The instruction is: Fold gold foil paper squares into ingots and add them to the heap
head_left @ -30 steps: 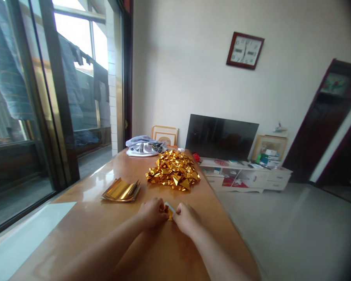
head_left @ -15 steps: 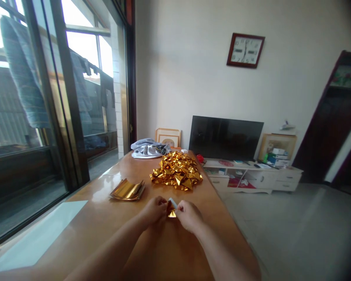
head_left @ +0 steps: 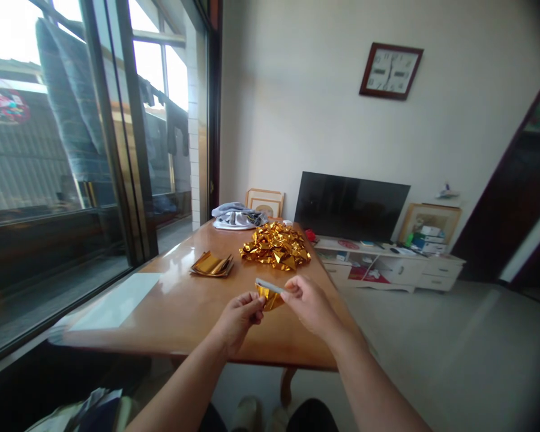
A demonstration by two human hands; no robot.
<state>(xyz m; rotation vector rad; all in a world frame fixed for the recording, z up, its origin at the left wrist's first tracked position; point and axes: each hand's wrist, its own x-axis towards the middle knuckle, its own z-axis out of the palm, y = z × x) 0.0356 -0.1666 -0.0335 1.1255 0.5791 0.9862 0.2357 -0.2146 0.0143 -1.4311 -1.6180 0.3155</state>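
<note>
The left hand (head_left: 238, 321) and the right hand (head_left: 310, 306) are both closed in a pinch grip on a folded gold foil piece (head_left: 269, 298), which is held in the air between them, above the near part of the wooden tabletop (head_left: 184, 315). A pale strip (head_left: 267, 285) runs along the upper edge of the piece, and its right end meets the right hand. Farther along the tabletop lies a heap of folded gold foil (head_left: 275, 247). To its left sits a stack of gold foil sheets (head_left: 211, 264) — a bundle of grey and white cloth (head_left: 238, 217) lies behind the heap.
</note>
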